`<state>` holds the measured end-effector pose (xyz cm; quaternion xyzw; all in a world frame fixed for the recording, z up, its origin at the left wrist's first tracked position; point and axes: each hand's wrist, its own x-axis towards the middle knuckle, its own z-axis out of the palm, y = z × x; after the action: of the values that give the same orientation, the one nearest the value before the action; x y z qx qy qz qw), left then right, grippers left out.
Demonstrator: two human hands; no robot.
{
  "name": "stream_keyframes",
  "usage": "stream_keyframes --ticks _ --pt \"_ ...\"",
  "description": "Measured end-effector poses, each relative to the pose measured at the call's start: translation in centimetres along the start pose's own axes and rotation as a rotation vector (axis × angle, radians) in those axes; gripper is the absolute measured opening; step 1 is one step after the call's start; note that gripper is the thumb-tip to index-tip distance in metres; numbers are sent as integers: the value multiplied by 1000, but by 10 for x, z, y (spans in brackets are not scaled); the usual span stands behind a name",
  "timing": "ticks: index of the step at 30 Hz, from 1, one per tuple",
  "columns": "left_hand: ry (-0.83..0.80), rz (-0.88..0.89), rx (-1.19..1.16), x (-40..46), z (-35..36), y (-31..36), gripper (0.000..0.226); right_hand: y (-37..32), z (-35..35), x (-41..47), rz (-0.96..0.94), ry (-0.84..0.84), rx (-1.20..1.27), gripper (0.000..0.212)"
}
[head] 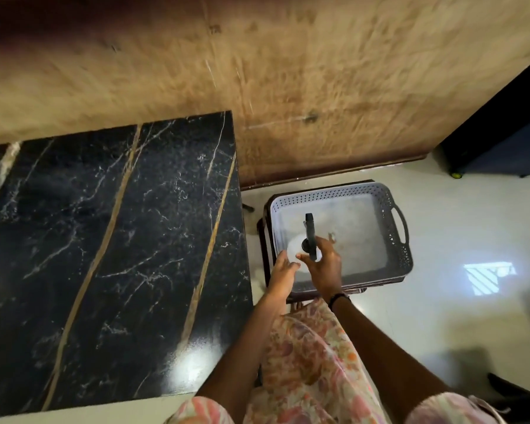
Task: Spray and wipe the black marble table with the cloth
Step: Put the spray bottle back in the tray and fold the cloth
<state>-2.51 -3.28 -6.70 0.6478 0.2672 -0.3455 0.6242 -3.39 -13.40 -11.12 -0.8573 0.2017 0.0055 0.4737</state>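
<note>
The black marble table, veined in white and gold, fills the left of the view. To its right a grey perforated basket sits on a dark stool. Inside stands a white spray bottle with a black trigger head. My right hand is at the bottle's neck, thumb and fingers spread on either side of the trigger head, not clearly closed on it. My left hand reaches in beside the bottle's body with straight fingers. No cloth is in view.
A tan textured wall runs behind the table and basket. The pale glossy floor stretches to the right, with a dark piece of furniture at the far right. My patterned clothing shows between my arms.
</note>
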Motion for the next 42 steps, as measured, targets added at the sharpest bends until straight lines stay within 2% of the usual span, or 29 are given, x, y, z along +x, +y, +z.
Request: stream_keyframes --ticks 7,12,17,21,23,25,27,29,32,35,38,42 --pt "49 -36 -49 34 4 -3 56 8 17 24 5 18 49 33" --pt "20 -23 42 47 6 -2 55 10 22 35 6 51 12 32" --pt "-13 -36 99 44 7 6 58 7 11 41 19 -65 -36 35" --pt "22 60 129 24 3 21 53 3 -11 40 -38 -191 -155 56" --pt "41 162 117 4 -5 32 47 0 -29 30 -76 -100 -152 59" --pt "59 239 106 -18 -17 41 43 -11 -51 18 -110 70 -133 48" --pt "78 293 83 -35 -32 45 41 -30 -71 8 -219 207 -164 38" --pt "95 347 48 -52 -51 47 36 -60 -83 0 -357 258 -211 32" --pt "134 393 -44 -76 -78 53 30 -108 -73 -9 -549 178 -243 24" --pt "192 426 -165 -98 -110 52 30 -151 -36 -23 -697 4 -227 22" --pt "248 428 -245 -115 -143 46 27 -187 7 -37 -782 -182 -248 24" --pt "341 440 -305 -137 -226 24 28 -240 80 -71 -859 -374 -319 22"
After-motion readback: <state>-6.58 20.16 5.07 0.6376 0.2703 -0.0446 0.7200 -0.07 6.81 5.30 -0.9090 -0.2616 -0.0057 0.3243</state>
